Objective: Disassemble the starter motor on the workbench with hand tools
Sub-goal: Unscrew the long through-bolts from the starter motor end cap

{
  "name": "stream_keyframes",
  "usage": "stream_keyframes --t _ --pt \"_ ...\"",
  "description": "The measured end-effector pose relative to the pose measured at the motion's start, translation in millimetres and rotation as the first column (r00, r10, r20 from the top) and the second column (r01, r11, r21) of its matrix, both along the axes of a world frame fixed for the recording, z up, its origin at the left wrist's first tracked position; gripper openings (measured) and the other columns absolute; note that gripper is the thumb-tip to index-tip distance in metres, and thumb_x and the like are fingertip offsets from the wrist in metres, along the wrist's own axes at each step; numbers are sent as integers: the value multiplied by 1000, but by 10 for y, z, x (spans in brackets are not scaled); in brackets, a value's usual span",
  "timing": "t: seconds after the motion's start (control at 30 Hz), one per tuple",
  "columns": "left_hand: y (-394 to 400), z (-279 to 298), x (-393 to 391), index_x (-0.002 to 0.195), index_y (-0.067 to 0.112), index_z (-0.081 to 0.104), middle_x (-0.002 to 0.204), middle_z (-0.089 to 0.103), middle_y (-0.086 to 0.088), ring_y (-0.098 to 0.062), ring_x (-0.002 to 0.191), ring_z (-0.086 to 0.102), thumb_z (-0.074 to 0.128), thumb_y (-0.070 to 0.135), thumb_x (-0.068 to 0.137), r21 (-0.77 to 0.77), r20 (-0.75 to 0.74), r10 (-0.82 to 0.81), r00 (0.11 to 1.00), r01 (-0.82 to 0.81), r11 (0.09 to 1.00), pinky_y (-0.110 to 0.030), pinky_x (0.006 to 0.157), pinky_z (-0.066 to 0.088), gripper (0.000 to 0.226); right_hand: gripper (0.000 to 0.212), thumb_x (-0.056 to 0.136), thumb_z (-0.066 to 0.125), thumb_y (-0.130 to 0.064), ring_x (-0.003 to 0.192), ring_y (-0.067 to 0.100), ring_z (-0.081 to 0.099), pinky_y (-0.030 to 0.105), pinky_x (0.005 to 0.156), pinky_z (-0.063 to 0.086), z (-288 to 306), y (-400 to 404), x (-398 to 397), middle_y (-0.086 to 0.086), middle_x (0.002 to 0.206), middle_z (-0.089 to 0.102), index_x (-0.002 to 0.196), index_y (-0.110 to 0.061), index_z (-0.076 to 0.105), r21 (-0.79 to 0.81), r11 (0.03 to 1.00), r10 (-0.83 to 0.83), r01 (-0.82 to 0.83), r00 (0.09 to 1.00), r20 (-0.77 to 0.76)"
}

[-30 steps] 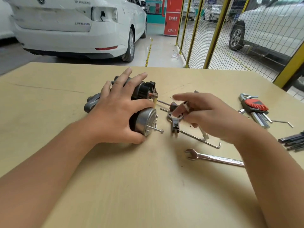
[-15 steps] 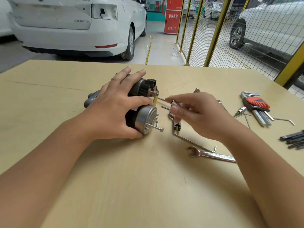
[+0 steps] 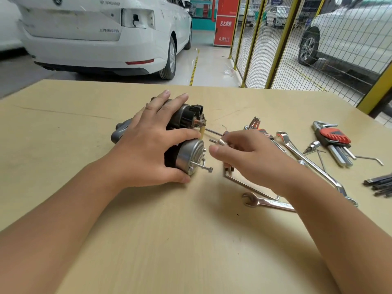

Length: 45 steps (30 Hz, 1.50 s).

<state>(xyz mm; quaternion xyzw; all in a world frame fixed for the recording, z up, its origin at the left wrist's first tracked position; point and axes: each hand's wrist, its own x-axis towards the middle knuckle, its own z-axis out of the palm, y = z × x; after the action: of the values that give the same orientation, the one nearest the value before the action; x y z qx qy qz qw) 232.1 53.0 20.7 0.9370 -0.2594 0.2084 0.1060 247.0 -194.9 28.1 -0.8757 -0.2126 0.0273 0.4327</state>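
Plain tan wooden workbench [image 3: 106,240]. The starter motor [image 3: 186,153] lies about mid-bench. Toward the right edge: combination wrench [image 3: 265,202], long ring spanner [image 3: 314,166], red-holder hex key set [image 3: 333,141], and some dark bits [image 3: 379,184] right at the edge.

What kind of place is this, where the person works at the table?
Most likely a car repair workshop or a training garage. A white car is parked behind the workbench, wrenches lie on it, and a yellow wire fence separates more parked cars.
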Motion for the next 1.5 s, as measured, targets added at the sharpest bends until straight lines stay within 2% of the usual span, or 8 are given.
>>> stream_keyframes --t 0.23,0.37,0.57,0.73,0.87,1.0,1.3,1.5 --pt "-155 -97 19 135 39 64 171 20 -5 -35 158 12 86 69 59 -36 91 87 992 -84 996 -72 116 23 84 31 92 67 -38 52 5 51 31 52 43 -37 28 -15 -1 60 63 71 -14 64 -143 989 54 -48 998 41" --pt "-167 -116 36 127 38 70 167 31 -4 -31 157 20 73 71 67 -140 132 30 991 -12 990 -75 112 24 68 28 77 81 -37 58 8 50 32 58 43 -42 2 -6 -6 65 59 72 -21 59 -110 994 32 -17 990 134" --pt "-138 -131 86 118 34 76 163 39 -5 -29 155 29 80 62 72 -169 164 -65 984 92 981 -78 108 23 54 33 97 58 -43 53 0 56 24 55 40 -94 7 44 -7 70 73 76 -20 68 -123 991 60 -53 997 53" --pt "-158 -173 109 120 33 75 161 42 -6 -29 153 32 77 66 73 -146 215 -22 976 55 988 -78 108 23 57 26 84 78 -34 53 5 54 28 55 43 -101 -30 117 -14 60 62 68 -24 60 -20 998 53 -52 995 88" --pt "-283 -287 169 114 22 78 149 56 -10 -30 148 43 79 59 79 -108 366 63 928 -24 994 -84 107 18 51 28 82 77 -40 57 11 48 35 57 43 -43 -39 318 -6 61 58 72 -21 59 -73 997 48 -25 945 322" --pt "-422 -387 232 99 10 78 119 74 -8 -29 130 63 71 30 89 30 599 -56 799 48 998 -79 109 26 23 35 93 59 -46 58 17 48 38 53 45 -121 -66 350 -8 63 52 77 -14 63 -264 964 145 35 764 629" --pt "-554 -315 344 86 17 75 101 75 5 -26 98 72 62 25 100 47 611 -70 788 53 998 -63 108 39 21 26 99 48 -47 61 10 52 39 59 48 -221 -154 346 -12 65 60 113 -29 60 -244 969 158 -22 816 556" --pt "-559 -285 262 91 18 76 106 74 9 -24 104 68 64 29 98 -9 450 -22 893 29 1000 -62 115 31 18 26 98 46 -37 65 18 54 40 55 48 -144 -204 380 -8 67 59 92 -22 66 -210 975 75 69 789 609"
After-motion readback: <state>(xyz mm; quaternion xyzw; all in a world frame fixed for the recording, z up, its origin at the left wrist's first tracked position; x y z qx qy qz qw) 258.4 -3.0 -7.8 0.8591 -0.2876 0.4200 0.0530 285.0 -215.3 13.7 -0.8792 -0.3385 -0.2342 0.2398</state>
